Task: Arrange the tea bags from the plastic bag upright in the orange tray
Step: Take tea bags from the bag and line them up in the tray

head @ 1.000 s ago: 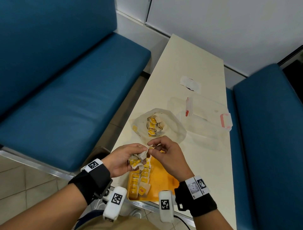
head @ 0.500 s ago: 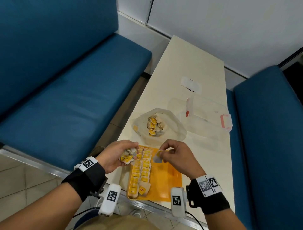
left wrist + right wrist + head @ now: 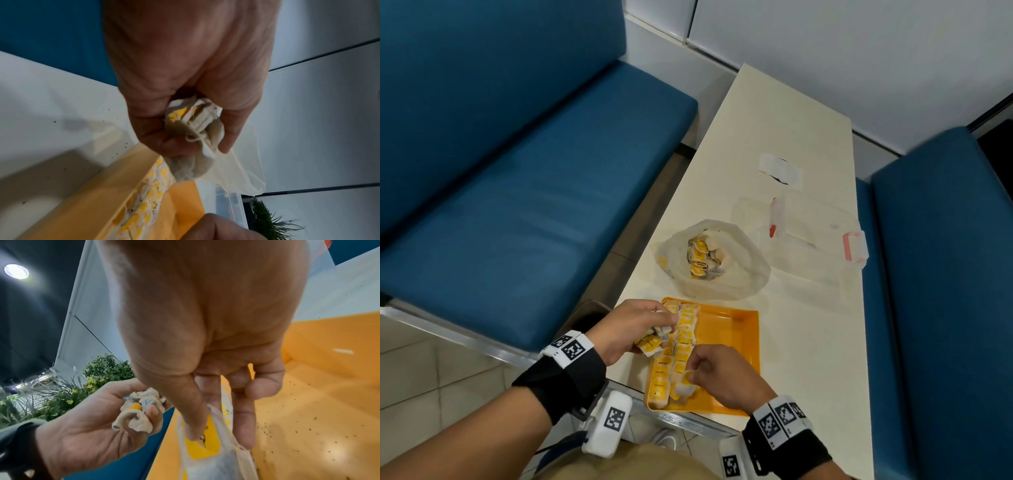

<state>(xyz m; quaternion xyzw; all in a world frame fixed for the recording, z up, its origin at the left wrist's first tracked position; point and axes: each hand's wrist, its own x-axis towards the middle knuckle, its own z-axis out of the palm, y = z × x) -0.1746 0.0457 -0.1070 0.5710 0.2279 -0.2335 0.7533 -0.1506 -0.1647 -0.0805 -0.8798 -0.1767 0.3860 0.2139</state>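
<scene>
The orange tray (image 3: 736, 329) sits at the table's near edge, with rows of yellow-and-white tea bags (image 3: 685, 339) standing along its left side. My left hand (image 3: 633, 329) hovers over the tray's left rim and grips a crumpled bunch of tea bags (image 3: 193, 129). My right hand (image 3: 719, 373) is low over the near end of the rows and pinches a single tea bag (image 3: 205, 444) between thumb and fingers. The plastic bag (image 3: 722, 260) lies open beyond the tray with several tea bags inside.
A clear lidded box with red clips (image 3: 815, 240) stands right of the plastic bag. A small white packet (image 3: 780, 169) lies farther back on the cream table (image 3: 808, 342). Blue benches (image 3: 517, 192) flank the table on both sides.
My right hand has come away from the left hand with one tea bag and dropped toward the near end of the rows. The left hand moved left, over the tray's rim.
</scene>
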